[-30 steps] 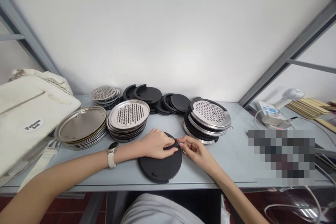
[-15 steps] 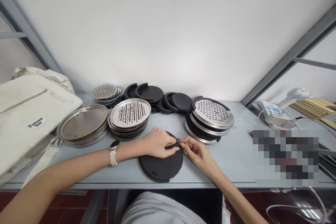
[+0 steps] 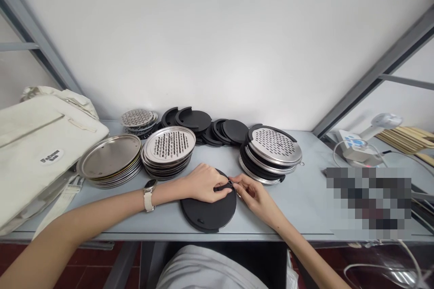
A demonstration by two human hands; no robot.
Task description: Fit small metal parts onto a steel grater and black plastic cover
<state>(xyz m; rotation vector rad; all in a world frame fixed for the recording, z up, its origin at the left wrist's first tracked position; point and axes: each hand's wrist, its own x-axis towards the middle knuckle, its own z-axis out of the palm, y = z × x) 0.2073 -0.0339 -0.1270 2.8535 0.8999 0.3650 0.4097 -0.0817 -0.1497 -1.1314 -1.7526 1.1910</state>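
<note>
A round black disc (image 3: 212,212) lies flat near the front edge of the table, with a small slot towards its near side. My left hand (image 3: 205,184) rests over its far part, fingers curled and thumb pressed towards the rim, gripping it. At the disc's far right edge, my right hand (image 3: 250,195) pinches a small metal ring (image 3: 239,195), mostly covered by the fingers. Both hands' fingertips nearly meet there. Just beyond my right hand stands a stack of metal grater plates and black discs (image 3: 276,146).
Behind my left arm are a stack of plain metal plates (image 3: 110,158) and a stack of grater plates (image 3: 169,144). Black round parts (image 3: 196,119) lie along the wall. A cream bag (image 3: 47,149) sits left; a white device (image 3: 357,146) and wooden boards (image 3: 403,137) are right.
Both hands stay at the same spot on the disc's edge, with only slight finger movement. The view shifts a little.
</note>
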